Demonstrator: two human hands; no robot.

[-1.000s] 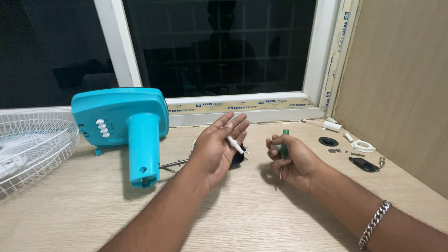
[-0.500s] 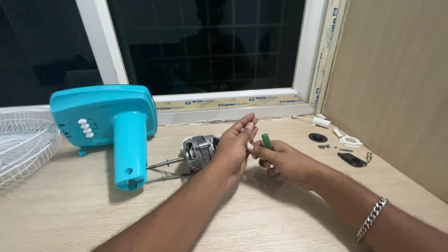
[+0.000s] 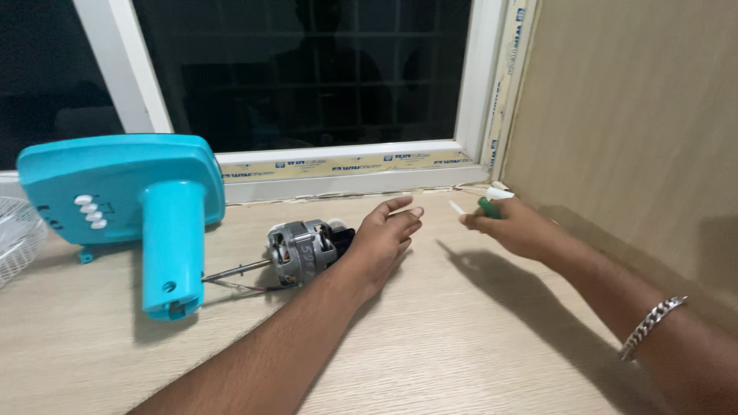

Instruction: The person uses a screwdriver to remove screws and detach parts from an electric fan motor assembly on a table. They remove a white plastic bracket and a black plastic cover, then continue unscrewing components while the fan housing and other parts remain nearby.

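Green-handled screwdriver (image 3: 487, 207) and a small white piece (image 3: 457, 207) gripped in the right hand (image 3: 516, 227), stretched toward the wall; left hand (image 3: 382, 240) empty, fingers loose, resting beside the fan motor (image 3: 301, 252).

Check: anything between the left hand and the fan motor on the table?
Nothing visible. The left hand, fingers open, is right beside the fan motor, with only bare table around them. The right hand, holding the green-handled screwdriver, is off to the other side.

Teal fan base (image 3: 123, 201), white grille (image 3: 14, 234), window frame (image 3: 338, 165), wood table (image 3: 430, 346)
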